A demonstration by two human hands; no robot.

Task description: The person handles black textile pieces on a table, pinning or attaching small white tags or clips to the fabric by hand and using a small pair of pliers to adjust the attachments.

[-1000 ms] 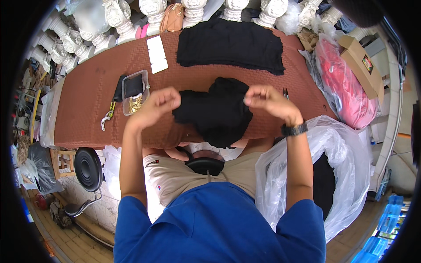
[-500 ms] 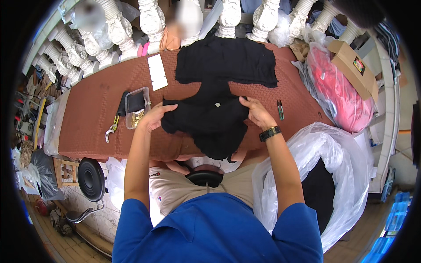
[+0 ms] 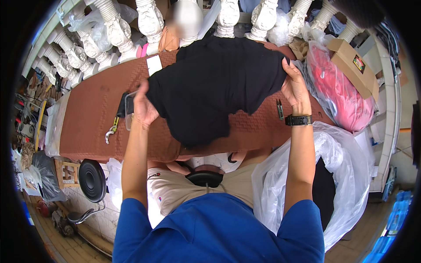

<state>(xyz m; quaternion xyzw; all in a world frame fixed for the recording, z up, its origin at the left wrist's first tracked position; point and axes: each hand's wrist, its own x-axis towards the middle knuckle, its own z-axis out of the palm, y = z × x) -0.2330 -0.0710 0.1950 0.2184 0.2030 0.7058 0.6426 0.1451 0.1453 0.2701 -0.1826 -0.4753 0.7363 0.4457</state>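
Observation:
A black cloth garment [image 3: 206, 92] is spread between my two hands above the brown-covered table [image 3: 87, 118]. My left hand [image 3: 144, 105] grips its left edge, with the thumb up and the fingers partly behind the cloth. At its upper right corner, my right hand [image 3: 296, 85] pinches the fabric between thumb and fingers. Most of the clear plastic box [image 3: 128, 111] is hidden behind the cloth and my left hand. Part of a white card [image 3: 154, 65] shows above the garment's left end. Dark thread snips [image 3: 280, 109] lie near my right wrist.
Left on the table lies a tool with a yellow-green middle and pale curved end [image 3: 110, 133]. A clear plastic bag [image 3: 346, 175] holding black fabric stands at right. Beyond it are a red bundle in plastic [image 3: 333, 87] and a cardboard box [image 3: 353, 65]. White balusters [image 3: 151, 22] line the far edge.
Both hands have moved up and apart, the right one farther right. The garment is stretched wider, now covers the cloth piece behind it, and its small pale tag no longer shows.

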